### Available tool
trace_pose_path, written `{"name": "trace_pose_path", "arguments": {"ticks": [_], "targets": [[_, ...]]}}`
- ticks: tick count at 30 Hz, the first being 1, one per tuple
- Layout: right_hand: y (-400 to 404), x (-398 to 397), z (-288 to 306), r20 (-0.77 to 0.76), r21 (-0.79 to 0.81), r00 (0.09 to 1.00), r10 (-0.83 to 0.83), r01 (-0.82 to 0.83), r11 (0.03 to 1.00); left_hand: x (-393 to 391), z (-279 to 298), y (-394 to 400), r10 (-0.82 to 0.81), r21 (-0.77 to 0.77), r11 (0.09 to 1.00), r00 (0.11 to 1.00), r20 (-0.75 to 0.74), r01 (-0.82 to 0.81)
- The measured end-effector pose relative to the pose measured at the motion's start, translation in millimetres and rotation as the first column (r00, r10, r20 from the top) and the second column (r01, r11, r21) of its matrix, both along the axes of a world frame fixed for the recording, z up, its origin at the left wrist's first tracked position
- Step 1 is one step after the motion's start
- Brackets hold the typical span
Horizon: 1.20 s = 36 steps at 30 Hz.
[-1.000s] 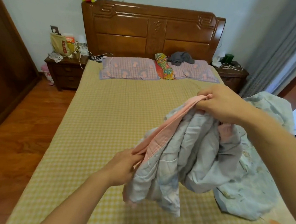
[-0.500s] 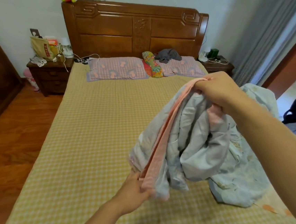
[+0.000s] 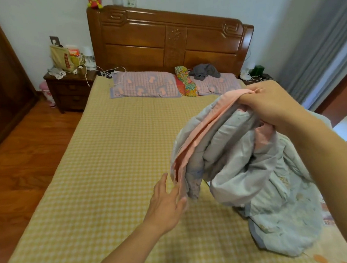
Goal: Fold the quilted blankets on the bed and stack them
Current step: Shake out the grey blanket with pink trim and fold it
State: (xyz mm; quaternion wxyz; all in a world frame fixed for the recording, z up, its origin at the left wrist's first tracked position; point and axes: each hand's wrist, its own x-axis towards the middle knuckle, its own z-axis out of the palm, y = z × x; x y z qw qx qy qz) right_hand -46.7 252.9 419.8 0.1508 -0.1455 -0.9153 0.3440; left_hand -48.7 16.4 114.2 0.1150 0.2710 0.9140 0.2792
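My right hand (image 3: pixel 271 105) grips the soft, floppy quilted blanket (image 3: pixel 233 151) by its pink edge (image 3: pixel 198 135) above the bed (image 3: pixel 88 182), while my left hand's fingers (image 3: pixel 174 195), open, reach for the hanging pink edge.

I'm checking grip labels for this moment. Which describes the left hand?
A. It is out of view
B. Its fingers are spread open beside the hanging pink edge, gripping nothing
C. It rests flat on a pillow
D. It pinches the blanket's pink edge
B: the left hand has straight, spread fingers next to the blanket, while the right hand holds it up.
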Motion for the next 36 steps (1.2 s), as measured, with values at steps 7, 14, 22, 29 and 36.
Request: {"name": "trace_pose_path", "arguments": {"ticks": [7, 14, 22, 29, 36], "targets": [[10, 3, -3, -0.062, -0.119, 0.995, -0.080, 0.072, 0.990, -12, 15, 7, 0.063, 0.037, 0.997, 0.997, -0.040, -0.061], [27, -14, -16, -0.079, -0.312, 0.928, -0.363, 0.323, 0.893, 17, -2, -18, 0.215, 0.357, 0.922, 0.965, -0.152, -0.149], [60, -23, -40, 0.010, -0.068, 0.968, -0.252, 0.252, 0.965, -45, 36, -108, 0.310, 0.430, 0.881, 0.926, -0.217, -0.195], [86, -6, -105, 0.650, 0.162, 0.737, 0.184, -0.372, 0.914, -111, 125, -195, 0.260, 0.353, 0.865, 0.920, 0.294, -0.357], [85, 22, -174, 0.766, -0.156, 0.532, 0.362, -0.392, 0.906, -94, 111, -222, -0.038, 0.521, 0.678, 0.684, 0.729, -0.518]]}}
